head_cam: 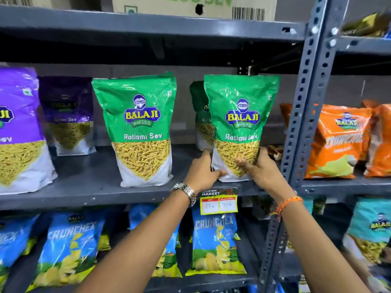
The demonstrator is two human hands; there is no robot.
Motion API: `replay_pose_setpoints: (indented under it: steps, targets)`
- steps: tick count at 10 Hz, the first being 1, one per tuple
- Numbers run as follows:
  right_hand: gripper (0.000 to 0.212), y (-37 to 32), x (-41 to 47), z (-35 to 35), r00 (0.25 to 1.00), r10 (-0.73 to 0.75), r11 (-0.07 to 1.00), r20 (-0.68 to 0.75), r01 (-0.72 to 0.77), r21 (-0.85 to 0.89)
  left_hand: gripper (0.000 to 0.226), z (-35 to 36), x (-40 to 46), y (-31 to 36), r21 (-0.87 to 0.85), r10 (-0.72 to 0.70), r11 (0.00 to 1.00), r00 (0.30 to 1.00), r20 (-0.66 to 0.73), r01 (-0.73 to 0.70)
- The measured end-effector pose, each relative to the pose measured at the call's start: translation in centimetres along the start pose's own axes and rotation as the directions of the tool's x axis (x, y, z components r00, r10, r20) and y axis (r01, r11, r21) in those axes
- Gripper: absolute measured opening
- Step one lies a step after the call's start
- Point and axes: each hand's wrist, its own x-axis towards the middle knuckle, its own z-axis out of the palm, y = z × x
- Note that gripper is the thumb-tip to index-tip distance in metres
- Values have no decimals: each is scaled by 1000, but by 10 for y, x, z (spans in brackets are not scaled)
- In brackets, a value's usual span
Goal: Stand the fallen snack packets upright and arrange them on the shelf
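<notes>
A green Ratlami Sev packet stands upright at the right end of the grey middle shelf. My left hand grips its lower left corner and my right hand grips its lower right side. Directly behind it stands another green packet, mostly hidden. A second green Ratlami Sev packet stands upright at the shelf's middle. Two purple Aloo Sev packets stand to the left: a small one further back and a large one at the frame's edge.
A slotted steel upright stands right of the held packet. Orange packets fill the neighbouring shelf. Blue Crunchex bags line the shelf below, under a yellow price tag. A cardboard box sits on top.
</notes>
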Motion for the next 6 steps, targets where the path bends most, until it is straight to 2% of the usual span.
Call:
replay_pose_setpoints:
  steps: [3, 4, 5, 6]
  targets:
    - [60, -8, -11, -3, 1000, 10, 998, 15, -11, 55, 60, -1, -9, 1, -65, -3, 998, 1000, 0, 3]
    - [69, -10, -12, -3, 999, 27, 998, 30, -28, 59, 63, -4, -11, 4, -65, -20, 998, 1000, 23, 22]
    - [103, -11, -10, -8, 998, 48, 992, 31, -51, 114, 67, -14, -21, 2, -70, -12, 997, 1000, 4, 12]
    - [131, -19, -10, -13, 988, -10, 994, -157, 27, 107, 58, -39, -32, -2, -195, 63, 973, 953, -297, -125]
